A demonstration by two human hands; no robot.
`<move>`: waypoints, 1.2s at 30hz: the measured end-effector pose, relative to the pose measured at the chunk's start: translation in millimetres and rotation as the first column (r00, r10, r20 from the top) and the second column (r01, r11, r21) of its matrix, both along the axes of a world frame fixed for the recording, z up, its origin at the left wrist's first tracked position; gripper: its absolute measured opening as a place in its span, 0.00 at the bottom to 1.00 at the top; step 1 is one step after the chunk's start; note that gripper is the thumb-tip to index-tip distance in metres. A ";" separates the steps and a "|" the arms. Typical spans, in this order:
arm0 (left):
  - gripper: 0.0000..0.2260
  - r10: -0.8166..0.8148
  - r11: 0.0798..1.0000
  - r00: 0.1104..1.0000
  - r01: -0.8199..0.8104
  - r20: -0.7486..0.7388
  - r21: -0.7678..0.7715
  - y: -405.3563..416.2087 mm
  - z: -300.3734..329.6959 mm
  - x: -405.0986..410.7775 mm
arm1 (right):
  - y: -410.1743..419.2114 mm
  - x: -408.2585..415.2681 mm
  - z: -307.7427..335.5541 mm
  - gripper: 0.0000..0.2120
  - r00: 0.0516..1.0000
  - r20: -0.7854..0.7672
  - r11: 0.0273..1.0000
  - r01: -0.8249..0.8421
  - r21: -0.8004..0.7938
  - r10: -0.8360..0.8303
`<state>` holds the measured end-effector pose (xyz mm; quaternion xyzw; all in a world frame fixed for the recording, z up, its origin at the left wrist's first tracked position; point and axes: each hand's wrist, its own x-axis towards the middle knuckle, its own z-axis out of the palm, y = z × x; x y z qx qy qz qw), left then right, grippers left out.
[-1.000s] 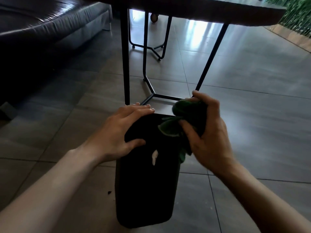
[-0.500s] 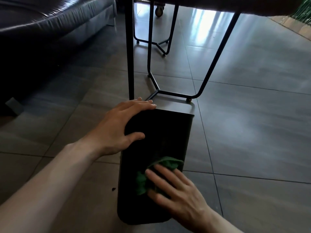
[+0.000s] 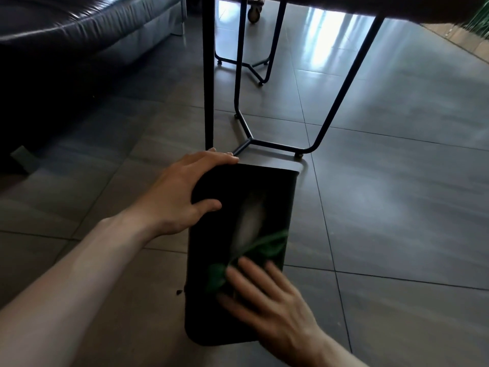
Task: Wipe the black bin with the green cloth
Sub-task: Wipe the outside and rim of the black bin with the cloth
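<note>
Right hand (image 3: 275,311), lower centre of the frame: fingers (image 3: 239,280) spread and laid flat, pressing the green cloth (image 3: 267,247) against the upward-facing side of the black bin (image 3: 211,260). Blurred by motion. Cloth bunched under and just beyond the fingertips, one fold reaching toward the bin's right edge, another patch showing at the left of the fingers.

Left hand (image 3: 180,192), centre of the frame: fingers (image 3: 211,157) held together and curved over the far left corner of the bin, thumb lying apart on the top face. Gripping the bin, nothing else held.

Bin lying on its side on the floor (image 3: 397,207), long axis running away from the camera, far end just beside the foot of the table frame (image 3: 264,143). Matte black, rounded corners, a pale hazy streak along the middle of the top face.

Count: one bin, one cloth, two bare hands. One small dark crumb (image 3: 179,291) on the floor beside the bin's left edge. One dark sofa (image 3: 79,27) at upper left, one caster wheel (image 3: 254,14) at the top.
</note>
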<state>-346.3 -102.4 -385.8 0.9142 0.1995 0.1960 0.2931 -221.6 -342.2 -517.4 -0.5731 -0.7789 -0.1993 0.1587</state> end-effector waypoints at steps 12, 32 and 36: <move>0.33 -0.021 1.000 1.000 0.021 0.017 -0.022 -8.0 4.2 0.4 | 71.7 44.0 74.7 0.13 0.874 -0.416 0.926 0.342 0.159 -0.252; 0.31 -0.064 0.997 0.997 0.066 0.049 -0.038 -10.0 2.6 4.7 | 75.7 44.4 84.9 0.10 0.883 -0.431 0.943 0.284 0.174 -0.187; 0.33 -0.020 0.999 1.000 0.020 0.013 -0.044 -4.6 2.4 2.7 | 42.8 15.0 28.7 0.10 0.949 -0.309 0.977 0.128 0.170 -0.071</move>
